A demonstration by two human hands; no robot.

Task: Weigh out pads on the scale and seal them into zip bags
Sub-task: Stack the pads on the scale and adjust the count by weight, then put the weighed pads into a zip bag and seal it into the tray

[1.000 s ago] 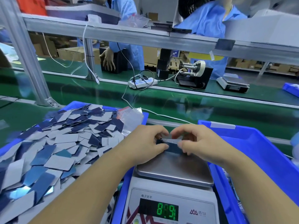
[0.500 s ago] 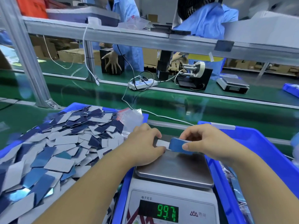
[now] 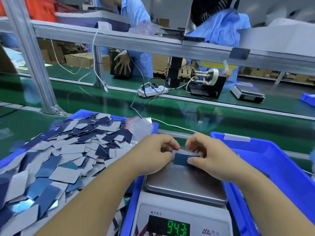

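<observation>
Both hands, left hand [image 3: 158, 151] and right hand [image 3: 207, 150], again pinch the pad stack [image 3: 183, 157] together; scale [image 3: 185, 183] reading falls, weighing unfinished.

A single head-worn wide-angle view looks forward and down, close over the scale [image 3: 184, 188] on the tabletop [image 3: 179, 114]; the edges look bent, perhaps by the lens.

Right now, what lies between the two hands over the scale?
A stack of pads, pinched by the left hand and right hand above the scale platform, in the head view.
</observation>
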